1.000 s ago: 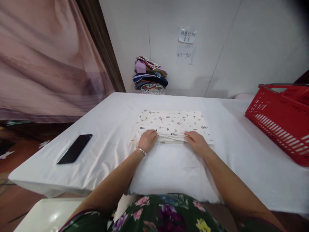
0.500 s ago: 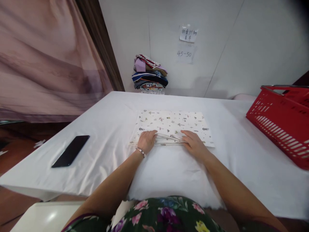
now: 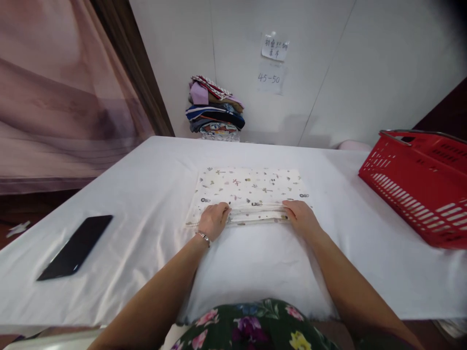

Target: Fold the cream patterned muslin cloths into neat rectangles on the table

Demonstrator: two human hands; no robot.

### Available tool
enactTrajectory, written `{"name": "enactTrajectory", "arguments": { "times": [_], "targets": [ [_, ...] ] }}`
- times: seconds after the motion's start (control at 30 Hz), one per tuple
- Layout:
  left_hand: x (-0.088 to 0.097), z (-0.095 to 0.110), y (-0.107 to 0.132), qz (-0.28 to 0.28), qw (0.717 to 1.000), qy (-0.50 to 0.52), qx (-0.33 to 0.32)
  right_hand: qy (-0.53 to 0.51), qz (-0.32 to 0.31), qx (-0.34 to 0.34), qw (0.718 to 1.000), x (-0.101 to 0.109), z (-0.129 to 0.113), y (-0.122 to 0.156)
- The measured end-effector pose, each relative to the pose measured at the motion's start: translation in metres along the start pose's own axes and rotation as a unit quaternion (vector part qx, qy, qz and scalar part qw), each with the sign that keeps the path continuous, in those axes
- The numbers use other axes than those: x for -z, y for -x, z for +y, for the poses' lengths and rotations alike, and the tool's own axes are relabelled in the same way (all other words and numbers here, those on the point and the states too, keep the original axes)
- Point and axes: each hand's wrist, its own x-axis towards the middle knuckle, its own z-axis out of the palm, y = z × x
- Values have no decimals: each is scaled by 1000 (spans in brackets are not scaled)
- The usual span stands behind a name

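White cotton-like fabric, printed with small figures and palm trees, is laid as a folded cloth [image 3: 251,187] on the middle of a white-covered table [image 3: 153,189], directly in front of the wearer. Its near edge, where several layers are gathered, is pinched at the left by the left hand [image 3: 213,220] and at the right by the right hand [image 3: 302,218], with fingers closed on the fabric; parts of that edge are hidden by both hands. A bracelet [image 3: 204,238] is worn on the left wrist.

The left side of the table is occupied by a dark phone [image 3: 75,249], set at a slant well apart from the cloth. The right side is taken up by a red slotted basket [image 3: 412,189], by which the table's far right corner is blocked from sight. Beyond the far edge, a stack of folded fabrics [image 3: 216,112] is piled against the pale wall [image 3: 328,29], where two handwritten paper sheets [image 3: 270,79] are fixed. The far left is closed off by a pink curtain [image 3: 54,92].
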Motion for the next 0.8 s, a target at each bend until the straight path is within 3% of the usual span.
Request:
{"name": "enactTrajectory", "arguments": {
  "times": [0.17, 0.37, 0.57, 0.8],
  "targets": [
    [2, -1, -2, -27, 999, 4, 16, 16, -34, -68, 997, 10, 29, 3],
    [3, -2, -5, -71, 997, -5, 31, -81, 9, -185, 979, 40, 65, 17],
    [1, -6, -7, -94, 995, 3, 34, -208, -8, -133, 969, 48, 69, 21],
    [-1, -11, -7, -63, 998, -7, 2, -322, -9, -220, 921, 47, 59, 16]
  ]
}}
